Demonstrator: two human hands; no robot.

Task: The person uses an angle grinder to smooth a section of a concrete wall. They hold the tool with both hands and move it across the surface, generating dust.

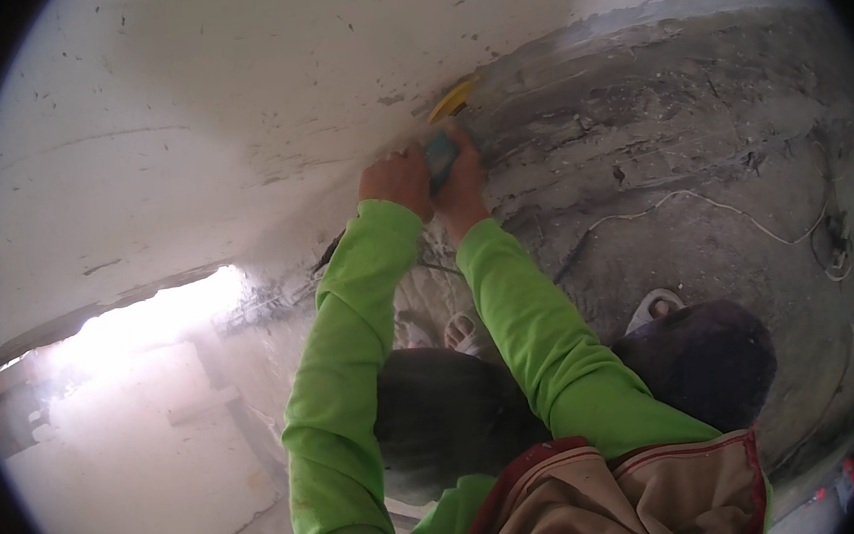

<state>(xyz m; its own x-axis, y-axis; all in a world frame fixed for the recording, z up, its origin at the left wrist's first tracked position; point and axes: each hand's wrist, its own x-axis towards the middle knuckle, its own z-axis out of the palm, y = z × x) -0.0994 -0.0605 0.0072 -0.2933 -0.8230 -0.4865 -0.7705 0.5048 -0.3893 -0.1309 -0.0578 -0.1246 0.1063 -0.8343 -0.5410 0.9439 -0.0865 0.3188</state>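
Observation:
Both of my arms reach forward in green sleeves to an angle grinder [440, 155] with a teal body. My left hand [396, 181] is closed round its left side, and my right hand [463, 189] grips it from the right. At its far end a yellow disc or guard [453, 100] sits against the lower edge of the pale wall [263, 89], where the rough grey ground begins. A dark cord seems to run back from beneath my hands. Most of the grinder's body is hidden by my fingers.
A thin pale cable [733, 208] curves over the rough, dusty ground [637, 130] to a plug or connector [836, 240] at the right. Bright light comes through a gap [150, 314] under the wall at the left. My sandalled feet [656, 306] and bent knees are below.

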